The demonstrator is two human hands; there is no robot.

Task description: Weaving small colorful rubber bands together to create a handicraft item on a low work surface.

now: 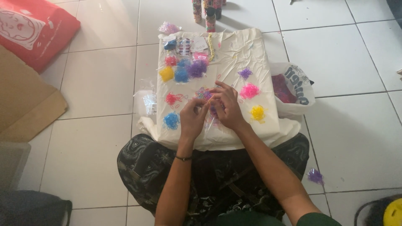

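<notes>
Head view: white bag (298, 90), dark-pink contents.

Both hands (211, 111) pinch small rubber bands (206, 95) over a cream cloth (234, 50).

Both forearms are bare, ending in the left hand (191, 119) and right hand (228, 106). A thin dark cord bracelet (183, 158) circles the left wrist. A dark green fabric sleeve (314, 219) covers the right upper arm. The legs wear loose black trousers with a pale grey swirling print (142, 167).
</notes>
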